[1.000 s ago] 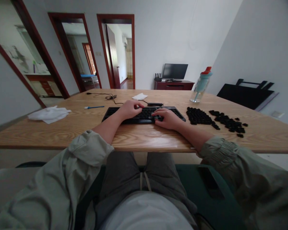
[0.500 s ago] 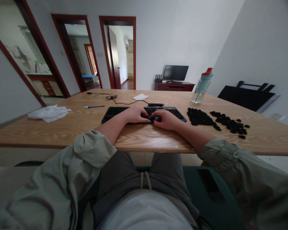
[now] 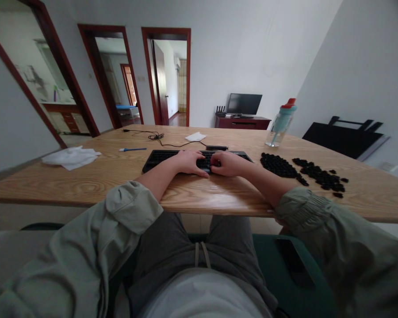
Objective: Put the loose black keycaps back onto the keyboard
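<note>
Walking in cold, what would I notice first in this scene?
Two bare hands, the left hand and right hand, meet on a black keyboard at the middle of the wooden table. To its right lies a spread of loose black keycaps, with a teal water bottle standing behind them. A crumpled white cloth lies far left.

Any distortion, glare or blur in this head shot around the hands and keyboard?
Head view: wide-angle lens bows the table edge and tilts the door frames; light soft, without hard shadows; faint sheen on the wood before the left hand and right hand; keyboard dim; top right corner darkened.
</note>
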`<act>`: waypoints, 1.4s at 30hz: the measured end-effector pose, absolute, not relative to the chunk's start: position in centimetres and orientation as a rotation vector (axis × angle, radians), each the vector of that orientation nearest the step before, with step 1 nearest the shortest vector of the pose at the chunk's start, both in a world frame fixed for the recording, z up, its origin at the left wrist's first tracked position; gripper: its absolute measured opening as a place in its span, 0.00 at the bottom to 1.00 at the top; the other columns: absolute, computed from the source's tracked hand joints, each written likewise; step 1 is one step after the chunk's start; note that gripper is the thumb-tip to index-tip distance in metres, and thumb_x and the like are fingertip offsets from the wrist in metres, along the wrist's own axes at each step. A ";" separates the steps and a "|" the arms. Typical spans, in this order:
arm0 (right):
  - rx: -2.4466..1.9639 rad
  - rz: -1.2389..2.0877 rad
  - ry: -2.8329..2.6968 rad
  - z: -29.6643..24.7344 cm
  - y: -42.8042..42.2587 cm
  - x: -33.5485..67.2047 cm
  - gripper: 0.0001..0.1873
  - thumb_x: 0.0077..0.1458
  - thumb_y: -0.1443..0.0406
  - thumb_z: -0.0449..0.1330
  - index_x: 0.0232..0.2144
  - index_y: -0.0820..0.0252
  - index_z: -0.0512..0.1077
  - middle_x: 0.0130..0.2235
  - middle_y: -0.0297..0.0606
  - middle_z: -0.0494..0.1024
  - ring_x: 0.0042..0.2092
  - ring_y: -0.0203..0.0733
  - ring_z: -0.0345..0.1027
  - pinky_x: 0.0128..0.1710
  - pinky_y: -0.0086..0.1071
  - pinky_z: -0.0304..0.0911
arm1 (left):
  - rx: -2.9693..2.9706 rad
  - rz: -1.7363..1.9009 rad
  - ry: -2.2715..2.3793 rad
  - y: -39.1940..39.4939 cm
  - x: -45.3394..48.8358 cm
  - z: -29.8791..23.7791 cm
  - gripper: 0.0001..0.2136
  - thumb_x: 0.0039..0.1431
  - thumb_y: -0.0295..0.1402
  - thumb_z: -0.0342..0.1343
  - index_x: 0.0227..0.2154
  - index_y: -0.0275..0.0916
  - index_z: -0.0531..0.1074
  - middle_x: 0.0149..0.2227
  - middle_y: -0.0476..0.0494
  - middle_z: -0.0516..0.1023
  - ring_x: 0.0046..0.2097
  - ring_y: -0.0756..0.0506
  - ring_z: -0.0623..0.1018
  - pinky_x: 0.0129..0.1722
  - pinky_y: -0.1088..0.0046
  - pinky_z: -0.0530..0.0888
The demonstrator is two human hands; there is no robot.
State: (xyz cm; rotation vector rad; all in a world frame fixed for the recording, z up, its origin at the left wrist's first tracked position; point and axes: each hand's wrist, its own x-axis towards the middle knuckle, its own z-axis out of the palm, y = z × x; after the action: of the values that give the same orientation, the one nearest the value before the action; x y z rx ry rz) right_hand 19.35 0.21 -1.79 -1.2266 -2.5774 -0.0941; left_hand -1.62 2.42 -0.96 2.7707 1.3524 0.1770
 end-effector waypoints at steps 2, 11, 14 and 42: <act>-1.269 -0.031 -2.620 -1.0 0.8 18.6 0.09 0.51 0.59 0.63 0.31 0.58 0.78 0.29 0.39 0.81 0.26 0.41 0.69 0.25 0.33 0.59 | 2.739 0.134 1.396 2.4 -1.6 -1.0 0.45 0.44 0.63 0.61 0.62 0.42 0.68 0.66 0.36 0.65 0.65 0.31 0.64 0.63 0.57 0.62; -1.777 -0.179 -2.311 -0.2 11.9 18.9 0.24 0.51 0.56 0.65 0.48 0.61 0.79 0.48 0.51 0.81 0.46 0.53 0.75 0.45 0.39 0.67 | 2.723 0.152 1.332 3.0 -1.9 -1.0 0.47 0.41 0.64 0.61 0.62 0.39 0.68 0.65 0.34 0.65 0.65 0.30 0.64 0.64 0.56 0.62; -1.888 -0.152 -2.289 -1.3 14.6 19.5 0.25 0.50 0.55 0.67 0.47 0.64 0.79 0.45 0.53 0.82 0.46 0.53 0.76 0.47 0.41 0.68 | 2.709 0.128 1.281 3.2 -2.4 -0.9 0.45 0.42 0.62 0.62 0.62 0.42 0.68 0.65 0.36 0.66 0.65 0.33 0.66 0.64 0.61 0.62; -0.920 0.772 -1.575 -0.7 1.6 20.0 0.18 0.51 0.57 0.63 0.43 0.55 0.65 0.38 0.36 0.78 0.43 0.44 0.75 0.30 0.31 0.74 | 2.424 0.949 1.025 3.2 -1.9 -0.6 0.11 0.56 0.36 0.60 0.35 0.33 0.79 0.34 0.42 0.82 0.34 0.47 0.77 0.37 0.70 0.73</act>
State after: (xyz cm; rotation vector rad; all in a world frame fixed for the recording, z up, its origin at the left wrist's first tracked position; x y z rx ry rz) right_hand 19.96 1.55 -0.73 -0.9204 -1.5747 0.7721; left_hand -1.90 3.24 -0.60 2.4239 1.0247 0.9489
